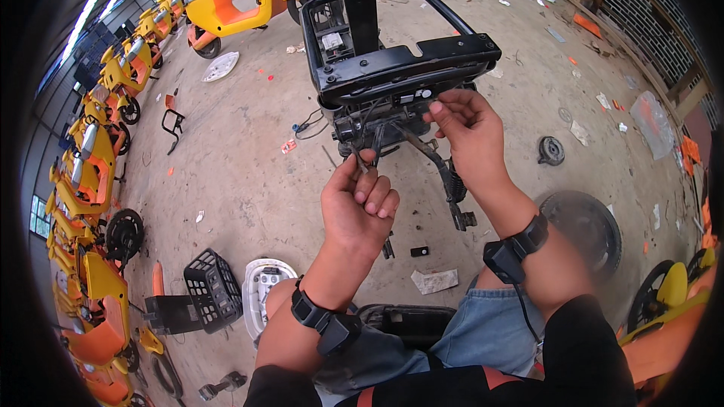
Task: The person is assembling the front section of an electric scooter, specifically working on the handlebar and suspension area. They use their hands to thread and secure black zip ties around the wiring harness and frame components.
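Observation:
The stripped black frame of an electric scooter (pixel 396 70) stands before me, its rear rack bars uppermost. Below the rack, a cable bundle and a dark housing (pixel 390 133) hang on the frame. My left hand (pixel 362 198) pinches a thin dark part (pixel 358 157) between thumb and forefinger, with the other fingers curled. My right hand (pixel 466 127) is at the rack's right underside, thumb and forefinger close together. Whether it grips something small there is hidden. A swingarm leg with a black coil spring (pixel 457 183) slants down below my right hand.
Yellow scooters (pixel 93 169) line the left side; another yellow scooter (pixel 237 11) stands behind the frame. A black basket (pixel 212 291), a white plastic cover (pixel 261 288), a tire (pixel 582 232) and a round black part (pixel 551 150) lie on the littered concrete floor.

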{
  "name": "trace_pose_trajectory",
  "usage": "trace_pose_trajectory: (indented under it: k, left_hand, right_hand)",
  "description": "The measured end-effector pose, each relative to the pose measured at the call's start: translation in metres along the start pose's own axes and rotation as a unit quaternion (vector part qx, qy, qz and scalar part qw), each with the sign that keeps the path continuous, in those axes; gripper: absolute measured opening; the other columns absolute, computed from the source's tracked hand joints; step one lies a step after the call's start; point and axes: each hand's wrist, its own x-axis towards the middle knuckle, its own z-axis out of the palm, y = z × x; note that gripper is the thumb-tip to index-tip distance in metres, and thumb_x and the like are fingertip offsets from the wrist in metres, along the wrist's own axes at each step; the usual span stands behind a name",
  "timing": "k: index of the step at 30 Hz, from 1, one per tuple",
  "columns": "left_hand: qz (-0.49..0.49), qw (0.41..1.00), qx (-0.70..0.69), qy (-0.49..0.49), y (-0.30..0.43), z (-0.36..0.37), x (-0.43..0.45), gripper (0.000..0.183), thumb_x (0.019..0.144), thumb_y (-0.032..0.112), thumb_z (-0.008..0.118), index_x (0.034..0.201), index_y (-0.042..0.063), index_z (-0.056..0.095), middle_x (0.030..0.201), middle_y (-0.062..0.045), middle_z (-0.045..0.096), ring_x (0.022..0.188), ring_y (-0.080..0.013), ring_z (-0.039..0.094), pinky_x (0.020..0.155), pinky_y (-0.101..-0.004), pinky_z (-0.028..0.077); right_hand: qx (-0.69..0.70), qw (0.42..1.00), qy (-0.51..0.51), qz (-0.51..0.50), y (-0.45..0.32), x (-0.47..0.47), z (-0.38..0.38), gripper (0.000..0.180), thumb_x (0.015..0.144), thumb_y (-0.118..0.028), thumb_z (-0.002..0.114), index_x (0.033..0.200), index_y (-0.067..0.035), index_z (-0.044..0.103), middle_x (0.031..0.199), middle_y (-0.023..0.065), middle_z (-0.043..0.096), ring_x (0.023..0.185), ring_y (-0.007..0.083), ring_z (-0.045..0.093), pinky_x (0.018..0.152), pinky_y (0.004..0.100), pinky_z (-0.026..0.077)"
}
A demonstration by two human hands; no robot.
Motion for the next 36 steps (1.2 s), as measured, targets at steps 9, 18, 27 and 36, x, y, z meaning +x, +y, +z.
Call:
trace_pose_trajectory:
  k: [9,18,27,36]
  left_hand:
    - [-0.002,1.000,-0.001,0.009,0.000,0.001,0.000,0.023,0.097,0.024,0.042,0.094,0.007,0.058,0.050,0.005,0.030,0.042,-0.0091,0.028,0.042,-0.0251,0.025]
    - [0.004,1.000,0.007,0.010,0.002,0.002,0.000,0.022,0.097,0.024,0.043,0.092,0.008,0.057,0.050,0.005,0.030,0.043,-0.0091,0.028,0.042,-0.0252,0.025]
    - [0.012,1.000,0.016,0.010,0.002,0.001,0.001,0.023,0.096,0.025,0.043,0.091,0.008,0.058,0.050,0.005,0.029,0.043,-0.0092,0.029,0.043,-0.0253,0.025]
    - [0.012,1.000,0.022,0.018,0.000,0.002,0.001,0.023,0.096,0.024,0.041,0.092,0.007,0.057,0.049,0.005,0.029,0.042,-0.0092,0.029,0.042,-0.0253,0.026]
  right_hand:
    - [-0.018,1.000,0.015,-0.005,-0.002,0.001,0.001,0.020,0.087,-0.008,0.067,0.101,0.002,0.058,0.088,0.0050,0.064,0.077,0.0090,0.062,0.064,0.0211,0.048]
    - [-0.040,0.999,0.027,-0.014,-0.004,0.000,0.005,0.018,0.087,-0.010,0.067,0.099,0.001,0.060,0.085,0.0047,0.065,0.075,0.0087,0.061,0.062,0.0216,0.048]
    - [-0.091,0.995,0.034,0.011,-0.011,-0.004,0.007,0.024,0.088,-0.014,0.066,0.102,0.005,0.061,0.083,0.0065,0.066,0.069,0.0096,0.062,0.056,0.0228,0.048]
    - [-0.119,0.991,0.055,0.003,-0.012,-0.001,0.009,0.027,0.090,-0.021,0.063,0.094,0.006,0.063,0.068,0.0065,0.064,0.054,0.0105,0.060,0.050,0.0242,0.046]
